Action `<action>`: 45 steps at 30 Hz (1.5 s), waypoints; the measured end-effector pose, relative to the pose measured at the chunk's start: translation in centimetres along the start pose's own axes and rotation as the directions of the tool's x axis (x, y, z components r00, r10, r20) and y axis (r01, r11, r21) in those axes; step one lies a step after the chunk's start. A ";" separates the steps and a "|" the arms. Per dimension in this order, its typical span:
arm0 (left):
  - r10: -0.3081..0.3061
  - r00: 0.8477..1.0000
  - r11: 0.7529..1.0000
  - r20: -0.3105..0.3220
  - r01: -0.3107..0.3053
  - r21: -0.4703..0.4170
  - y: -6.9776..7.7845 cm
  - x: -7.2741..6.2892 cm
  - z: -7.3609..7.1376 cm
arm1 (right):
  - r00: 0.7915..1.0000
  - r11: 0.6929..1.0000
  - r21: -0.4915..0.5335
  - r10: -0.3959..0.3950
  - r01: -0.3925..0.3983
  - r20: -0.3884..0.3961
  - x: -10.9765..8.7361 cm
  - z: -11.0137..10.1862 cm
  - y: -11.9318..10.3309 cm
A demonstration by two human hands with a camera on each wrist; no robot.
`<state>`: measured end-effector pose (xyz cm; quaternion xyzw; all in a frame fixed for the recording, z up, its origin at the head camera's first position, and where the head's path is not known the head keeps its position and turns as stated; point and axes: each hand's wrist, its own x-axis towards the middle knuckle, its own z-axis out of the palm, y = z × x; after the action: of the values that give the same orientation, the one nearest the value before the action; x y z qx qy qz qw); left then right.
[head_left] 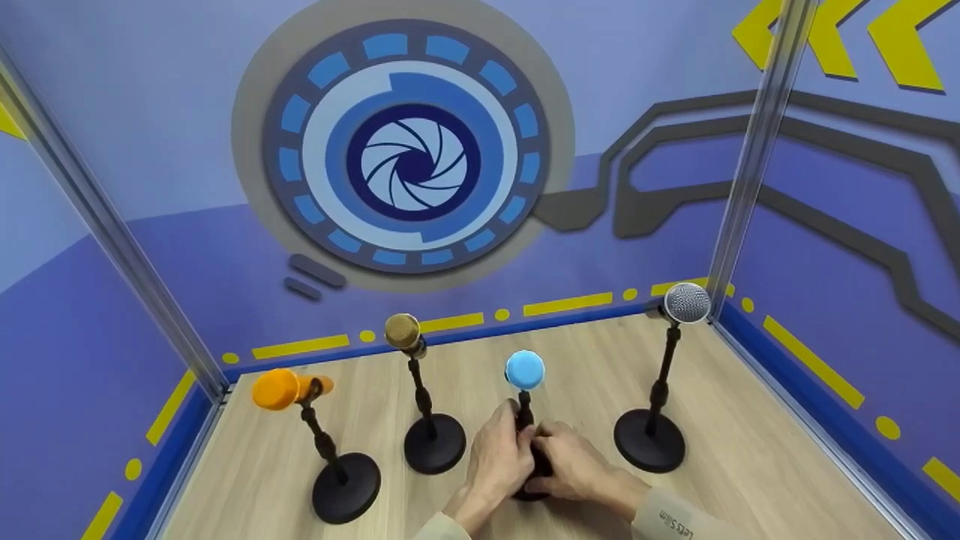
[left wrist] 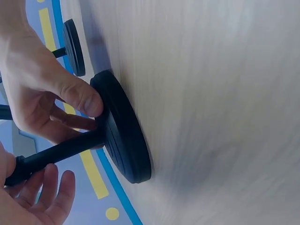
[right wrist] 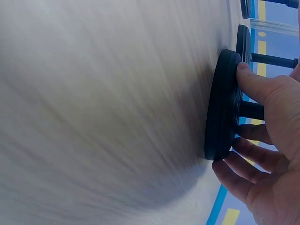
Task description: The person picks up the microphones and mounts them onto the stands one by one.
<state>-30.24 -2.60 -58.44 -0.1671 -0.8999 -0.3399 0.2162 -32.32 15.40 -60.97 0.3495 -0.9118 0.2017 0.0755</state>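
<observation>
A light blue microphone (head_left: 524, 370) tops a short black microphone stand (left wrist: 61, 152) in front of me. My left hand (head_left: 501, 456) wraps its fingers round the stem, as the lower hand in the left wrist view shows. Lower down, my right hand (right wrist: 276, 136) grips the round black base (right wrist: 221, 108), thumb over its top face and fingers at its rim. The base is close over the wooden table. In the head view, both hands cover most of the stem and base.
To the left stand an orange microphone (head_left: 277, 388) and a gold microphone (head_left: 403, 331), each on a black stand. A silver microphone (head_left: 686, 303) stands on the right. Printed panels with metal posts (head_left: 757, 150) enclose the wooden table (head_left: 247, 480).
</observation>
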 end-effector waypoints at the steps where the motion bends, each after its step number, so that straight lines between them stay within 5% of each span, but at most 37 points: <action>1: -0.013 1.000 1.000 -0.010 0.013 0.002 0.0 0.0 0.1 | 1.000 1.000 -0.003 -0.006 0.006 -0.005 0.0 0.0 0.0; 9: -0.138 0.990 0.988 0.018 0.139 -0.068 -0.2 0.3 -0.3 | 1.000 0.999 -0.029 -0.027 0.027 0.009 0.0 0.2 0.1; 22: 0.037 0.996 0.999 0.077 -0.034 -0.042 -0.1 0.2 -0.9 | 1.000 1.000 -0.024 -0.001 0.001 0.002 -0.3 0.0 0.4; 25: 0.025 0.996 0.999 0.084 -0.021 -0.045 -0.3 0.3 -0.9 | 1.000 0.999 -0.039 0.002 -0.002 0.000 -0.4 0.0 0.3; 32: -0.117 0.991 0.987 0.067 0.124 -0.104 -0.3 0.5 -0.9 | 1.000 0.999 -0.035 0.001 -0.001 0.014 -0.3 0.3 0.2; 45: -0.013 0.999 0.986 0.046 0.020 -0.163 -0.5 0.9 -1.5 | 1.000 0.999 -0.039 0.009 -0.008 0.008 -0.2 0.3 0.1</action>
<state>-30.80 -3.84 -57.28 -0.1846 -0.8750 -0.4103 0.1786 -32.23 15.51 -61.34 0.3449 -0.9174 0.1825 0.0777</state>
